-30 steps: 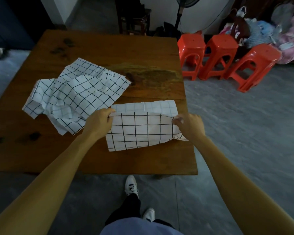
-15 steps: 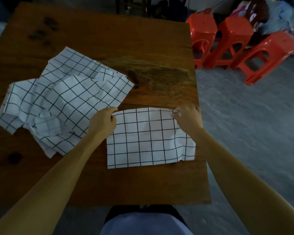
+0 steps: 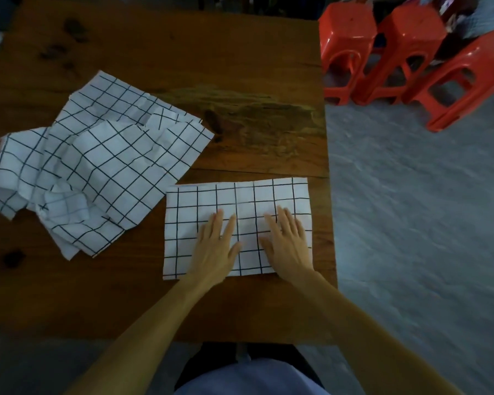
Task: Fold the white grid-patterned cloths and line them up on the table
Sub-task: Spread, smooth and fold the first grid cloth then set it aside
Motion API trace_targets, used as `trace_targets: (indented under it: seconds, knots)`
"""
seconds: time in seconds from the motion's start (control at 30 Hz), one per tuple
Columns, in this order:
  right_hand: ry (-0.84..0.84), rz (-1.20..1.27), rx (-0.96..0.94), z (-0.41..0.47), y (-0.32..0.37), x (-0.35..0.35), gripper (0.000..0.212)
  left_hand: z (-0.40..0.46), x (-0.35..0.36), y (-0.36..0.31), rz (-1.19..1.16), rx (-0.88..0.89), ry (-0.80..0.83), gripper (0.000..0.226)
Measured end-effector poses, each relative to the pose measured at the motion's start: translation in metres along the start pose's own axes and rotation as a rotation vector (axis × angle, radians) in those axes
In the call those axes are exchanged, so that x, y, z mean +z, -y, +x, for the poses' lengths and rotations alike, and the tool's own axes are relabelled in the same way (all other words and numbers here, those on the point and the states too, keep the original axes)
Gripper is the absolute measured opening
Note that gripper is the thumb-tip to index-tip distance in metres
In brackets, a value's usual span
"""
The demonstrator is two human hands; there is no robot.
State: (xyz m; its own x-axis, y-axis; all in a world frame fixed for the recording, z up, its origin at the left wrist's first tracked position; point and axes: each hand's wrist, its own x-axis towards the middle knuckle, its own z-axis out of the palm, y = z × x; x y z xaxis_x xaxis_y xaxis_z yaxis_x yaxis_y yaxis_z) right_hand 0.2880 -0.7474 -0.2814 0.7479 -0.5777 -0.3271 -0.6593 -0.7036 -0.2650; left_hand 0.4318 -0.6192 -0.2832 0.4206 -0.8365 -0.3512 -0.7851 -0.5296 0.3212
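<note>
Head view: folded cloth point(image 3: 211, 203) flat on table point(image 3: 240, 67), near right edge. Left hand point(image 3: 216, 246) & right hand point(image 3: 287, 243) pressing flat on it, fingers straight, slightly apart. Crumpled cloths point(image 3: 97, 166) heaped just left, touching. Red stools point(image 3: 382, 47) far right.

My arms bare, no sleeves, no watch or rings. Left hand point(image 3: 216, 246), right hand point(image 3: 287, 244). Pale lavender top point(image 3: 248, 379), dark trousers point(image 3: 268, 352) below.

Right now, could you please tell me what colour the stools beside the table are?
The stools are bright orange-red plastic, seen best in the head view.
</note>
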Motion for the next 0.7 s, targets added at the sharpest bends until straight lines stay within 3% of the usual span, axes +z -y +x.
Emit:
trace_targets:
  seconds: [0.33, 0.53, 0.7]
  knots:
    - [0.121, -0.104, 0.009, -0.004, -0.051, 0.022, 0.067, 0.01, 0.032, 0.027, 0.172, 0.031, 0.0, 0.073]
    - [0.046, -0.09, -0.021, -0.016, -0.039, 0.023, 0.065, 0.008, 0.031, -0.014, 0.115, 0.126, -0.014, 0.065]
    - [0.085, -0.049, -0.047, -0.031, -0.038, 0.042, 0.065, 0.008, 0.051, -0.028, 0.168, 0.141, 0.013, 0.065]
